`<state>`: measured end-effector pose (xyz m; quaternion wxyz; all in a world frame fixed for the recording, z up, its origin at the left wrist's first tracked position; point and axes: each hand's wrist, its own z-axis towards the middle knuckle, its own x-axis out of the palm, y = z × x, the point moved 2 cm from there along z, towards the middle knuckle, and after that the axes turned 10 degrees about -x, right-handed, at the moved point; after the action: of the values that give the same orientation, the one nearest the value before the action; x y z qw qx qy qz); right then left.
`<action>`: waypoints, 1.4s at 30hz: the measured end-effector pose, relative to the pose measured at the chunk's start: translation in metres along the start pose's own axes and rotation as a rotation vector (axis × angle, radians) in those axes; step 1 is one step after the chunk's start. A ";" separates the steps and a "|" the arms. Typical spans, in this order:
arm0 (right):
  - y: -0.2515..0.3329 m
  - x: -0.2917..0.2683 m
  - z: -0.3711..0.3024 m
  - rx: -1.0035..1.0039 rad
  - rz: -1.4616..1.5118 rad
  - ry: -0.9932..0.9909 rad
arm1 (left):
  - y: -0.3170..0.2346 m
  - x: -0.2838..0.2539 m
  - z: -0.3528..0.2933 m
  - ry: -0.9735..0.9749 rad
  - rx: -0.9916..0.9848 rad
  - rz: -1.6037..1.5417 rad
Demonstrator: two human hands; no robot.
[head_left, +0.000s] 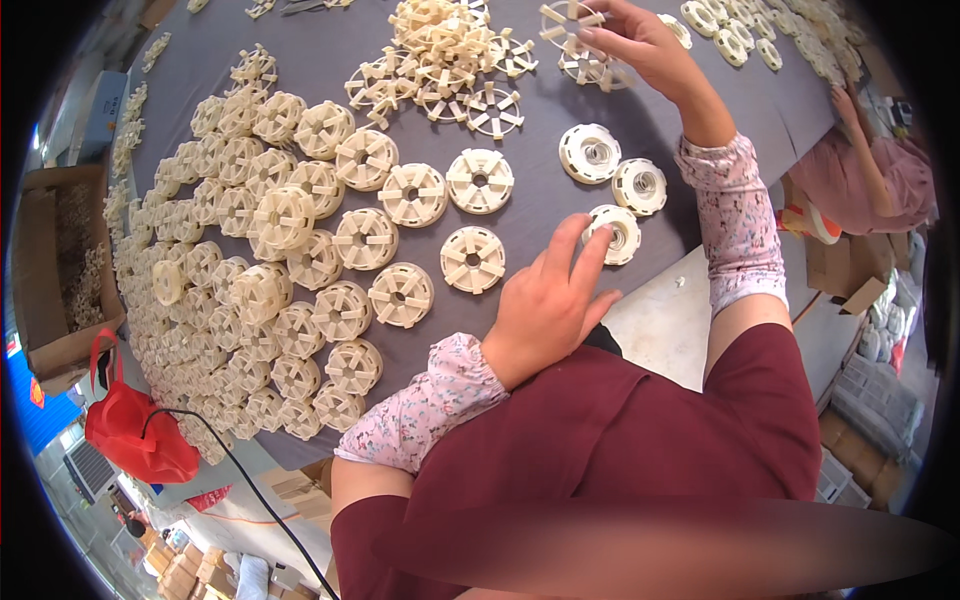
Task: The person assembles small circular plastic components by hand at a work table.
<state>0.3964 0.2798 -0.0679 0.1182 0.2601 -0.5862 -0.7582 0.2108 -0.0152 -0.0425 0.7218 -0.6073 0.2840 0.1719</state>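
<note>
My right hand (648, 50), at the far side of the table, pinches a cream plastic spoked ring (560, 22) between thumb and fingers. Just below it, another spoked ring (592, 68) lies on the cloth. Nearer to me, the fingers of my left hand (545, 315) are stretched apart, and their tips reach a round white housing (622, 238) with a coil spring inside. Two more such housings (590, 153) (638, 187) lie just beyond it, their springs showing. Left of the right hand rises a heap of loose spoked rings (440, 50).
Many round assemblies with spokes (366, 160) cover the table's left half, some stacked. More white rings (733, 45) lie at the far right, where another person's arm (860, 125) reaches in. A red bag (140, 430) and an open carton (50, 270) sit by the left edge.
</note>
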 end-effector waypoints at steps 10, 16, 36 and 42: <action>-0.011 -0.034 -0.083 -0.002 -0.770 -0.206 | 0.009 0.023 0.019 0.043 -0.092 0.088; 0.011 -0.022 -0.104 0.024 -0.830 -0.115 | 0.017 0.005 0.006 0.016 -0.093 0.015; 0.042 -0.023 -0.095 -0.329 -0.714 -0.327 | 0.029 -0.008 -0.008 -0.006 -0.168 -0.169; 0.063 0.015 -0.113 -0.210 -0.379 -0.162 | 0.027 -0.014 -0.004 0.052 -0.274 -0.256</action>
<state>0.4362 0.1608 -0.0320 -0.0471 0.2902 -0.4521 -0.8421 0.1831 -0.0128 -0.0550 0.6406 -0.7355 0.1968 0.0999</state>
